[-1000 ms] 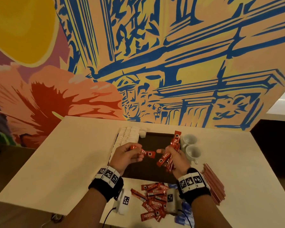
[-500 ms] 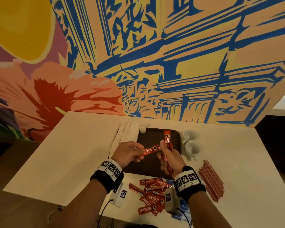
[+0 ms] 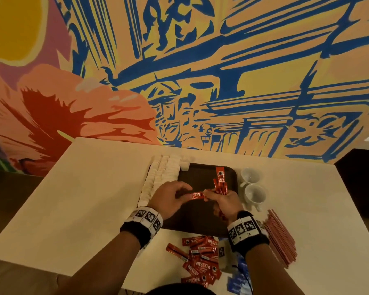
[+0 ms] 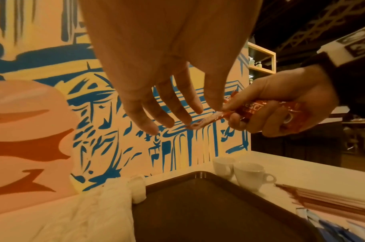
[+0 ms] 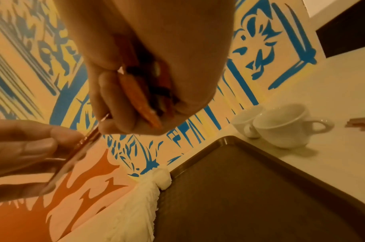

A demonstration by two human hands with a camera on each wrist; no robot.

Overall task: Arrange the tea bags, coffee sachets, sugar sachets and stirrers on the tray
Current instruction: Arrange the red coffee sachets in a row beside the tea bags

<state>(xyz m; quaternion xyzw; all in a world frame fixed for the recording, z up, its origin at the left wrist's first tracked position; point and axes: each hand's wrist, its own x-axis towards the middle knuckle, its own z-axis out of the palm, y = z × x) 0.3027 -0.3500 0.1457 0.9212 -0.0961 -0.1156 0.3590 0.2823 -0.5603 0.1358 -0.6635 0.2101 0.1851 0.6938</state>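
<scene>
Both hands hover over the dark brown tray (image 3: pixel 200 175). My right hand (image 3: pixel 223 202) grips a bundle of red coffee sachets (image 3: pixel 220 184) standing upright in the fist, seen also as the coffee sachets (image 5: pixel 152 98) in the right wrist view. My left hand (image 3: pixel 173 198) pinches one end of a single red sachet (image 3: pixel 196 196) lying crosswise between the hands; the right thumb and forefinger hold its other end. In the left wrist view that single sachet (image 4: pixel 208 120) runs from my left fingertips (image 4: pixel 185 117) into the right hand (image 4: pixel 280 106). The tray's floor is bare.
White sachets (image 3: pixel 161 177) lie in rows along the tray's left edge. Two white cups (image 3: pixel 252 188) stand right of the tray. A stack of reddish stirrers (image 3: pixel 281 239) lies at the right. Loose red coffee sachets (image 3: pixel 200 260) and blue sachets (image 3: pixel 237 282) sit near the table's front edge.
The right hand's bundle has turned upright and tightened. The left hand's single sachet has swung level and now reaches the right hand's fingers; both hands have drawn closer together.
</scene>
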